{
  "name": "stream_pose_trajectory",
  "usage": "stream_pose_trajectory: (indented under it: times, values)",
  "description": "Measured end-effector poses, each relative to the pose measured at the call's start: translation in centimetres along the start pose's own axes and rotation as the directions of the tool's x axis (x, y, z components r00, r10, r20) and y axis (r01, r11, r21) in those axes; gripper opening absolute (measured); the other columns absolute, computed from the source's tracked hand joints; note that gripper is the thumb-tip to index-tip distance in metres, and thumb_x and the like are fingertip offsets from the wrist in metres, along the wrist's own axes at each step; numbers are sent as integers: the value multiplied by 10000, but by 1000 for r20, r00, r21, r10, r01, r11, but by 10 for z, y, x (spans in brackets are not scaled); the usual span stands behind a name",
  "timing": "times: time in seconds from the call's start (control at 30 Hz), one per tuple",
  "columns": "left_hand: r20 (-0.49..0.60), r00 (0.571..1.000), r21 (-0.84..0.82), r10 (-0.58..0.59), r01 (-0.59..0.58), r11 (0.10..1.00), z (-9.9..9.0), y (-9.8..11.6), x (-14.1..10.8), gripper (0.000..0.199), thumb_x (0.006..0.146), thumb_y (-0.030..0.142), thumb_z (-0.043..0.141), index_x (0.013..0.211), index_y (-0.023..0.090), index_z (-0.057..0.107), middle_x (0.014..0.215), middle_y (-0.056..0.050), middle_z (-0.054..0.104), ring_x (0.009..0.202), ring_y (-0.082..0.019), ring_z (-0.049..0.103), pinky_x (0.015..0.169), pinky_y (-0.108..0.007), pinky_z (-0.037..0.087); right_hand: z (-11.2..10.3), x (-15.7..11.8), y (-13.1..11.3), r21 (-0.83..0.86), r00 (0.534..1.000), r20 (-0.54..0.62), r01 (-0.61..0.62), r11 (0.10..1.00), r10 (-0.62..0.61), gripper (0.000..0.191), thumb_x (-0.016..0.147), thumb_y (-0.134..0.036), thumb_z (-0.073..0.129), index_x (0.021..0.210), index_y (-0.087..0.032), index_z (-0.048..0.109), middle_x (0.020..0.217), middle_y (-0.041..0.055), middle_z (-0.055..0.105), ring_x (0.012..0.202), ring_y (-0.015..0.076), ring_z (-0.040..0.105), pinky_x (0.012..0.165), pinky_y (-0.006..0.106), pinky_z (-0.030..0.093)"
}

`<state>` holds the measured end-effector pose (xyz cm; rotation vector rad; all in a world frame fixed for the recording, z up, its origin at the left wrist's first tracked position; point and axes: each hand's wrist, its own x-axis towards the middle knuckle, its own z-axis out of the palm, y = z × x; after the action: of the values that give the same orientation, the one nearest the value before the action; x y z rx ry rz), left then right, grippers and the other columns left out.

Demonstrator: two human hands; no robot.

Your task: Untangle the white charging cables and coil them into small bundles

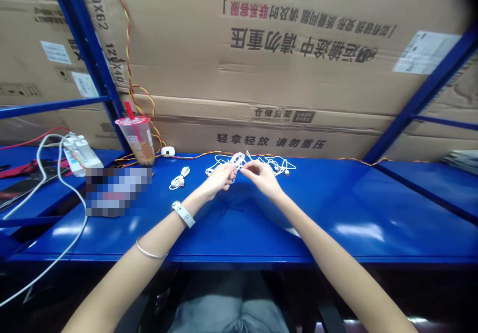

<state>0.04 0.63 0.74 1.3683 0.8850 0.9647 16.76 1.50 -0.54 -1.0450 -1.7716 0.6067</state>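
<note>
Our left hand grips the cable, its long loop slanting past the fingers, away and rightward. Just beside it, our right hand pinches narrowly, on what we cannot tell.

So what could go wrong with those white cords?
The white coil at the left hand could snag on the loose white cables and tangle. A hard tug might also drag the red-and-yellow wires behind them; those pass close by the cup, so it could perhaps tip.
</note>
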Motion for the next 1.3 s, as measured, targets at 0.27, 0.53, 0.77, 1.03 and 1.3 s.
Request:
stream_pose_trajectory:
  times: [0.27,0.53,0.77,1.03,1.3]
  values:
    - [30,1000,33,9,-9,999,1,-2,0,309,872,439,492,737,166,444,612,58,352,428,-26,237,398,-154,173,0,-2,-4,156,993,2,-120,980,121,257,722,-421,665,749,-167,638,752,35,657,700,166,581,694,312,472]
    - [40,999,74,-19,16,997,4,-5,1,318,870,453,478,728,171,441,613,53,344,439,-37,231,394,-163,156,-2,-3,-10,258,972,126,-226,939,199,267,700,-408,693,756,-150,656,699,27,655,652,141,564,641,287,452]
    - [401,905,7,-145,155,988,-2,10,-10,333,823,449,561,699,164,442,602,64,276,452,-31,166,397,-160,106,-49,3,-12,141,941,322,-158,977,106,261,743,-364,678,925,-178,656,828,20,658,721,133,574,649,265,455]
    - [652,718,78,-244,257,963,4,19,-23,394,795,477,606,623,171,427,567,57,241,463,-47,141,390,-192,69,-34,-1,-19,131,888,439,88,987,-137,342,844,-311,585,1179,-270,638,1201,54,592,1029,200,570,865,351,473]
    - [557,823,14,-114,128,992,-4,18,-18,358,804,464,595,676,175,429,587,66,230,472,-50,180,402,-182,106,-35,5,-9,-112,938,256,271,956,-236,176,853,-309,568,839,-185,693,887,54,677,860,206,610,783,326,443]
